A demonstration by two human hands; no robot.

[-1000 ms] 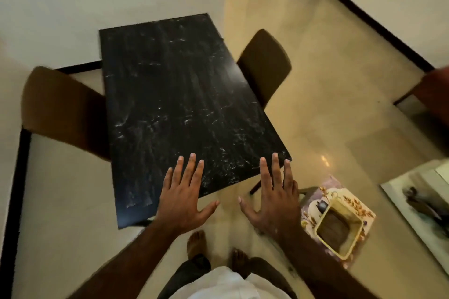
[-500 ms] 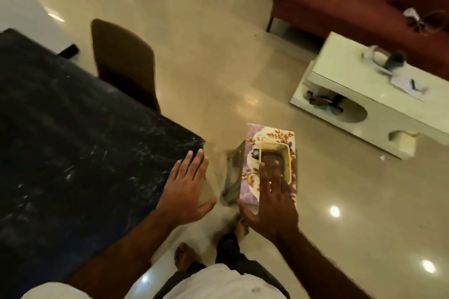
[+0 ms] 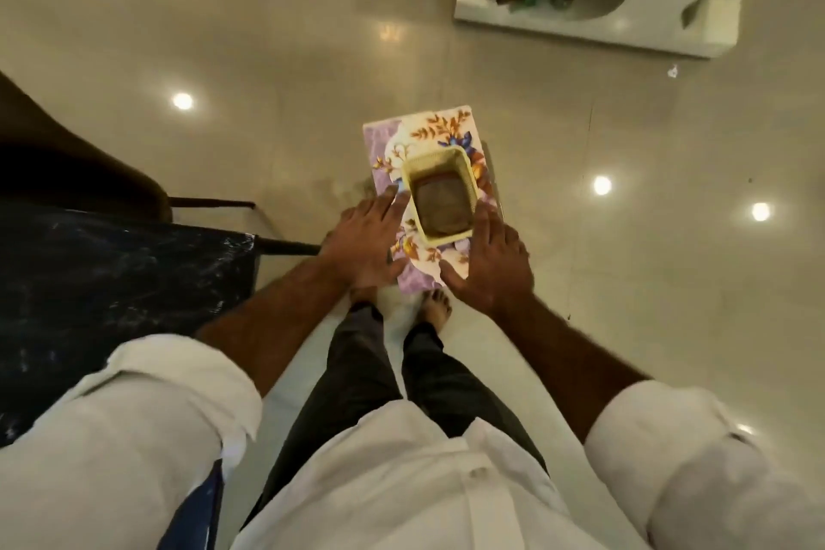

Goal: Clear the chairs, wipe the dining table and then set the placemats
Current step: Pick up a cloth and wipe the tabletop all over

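Left hand (image 3: 364,248), right hand (image 3: 493,266) nearer basket (image 3: 448,238)

Floral lilac placemats (image 3: 446,130), yellow basket (image 3: 464,167)

Glossy tiled floor (image 3: 268,36), marbled black tabletop (image 3: 111,281), woven plastic basket (image 3: 435,159), smooth printed placemats (image 3: 428,130)

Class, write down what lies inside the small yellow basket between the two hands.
Inside the yellow basket lies what looks like a brown folded cloth, covering its floor. Anything beneath the cloth is covered and cannot be seen.
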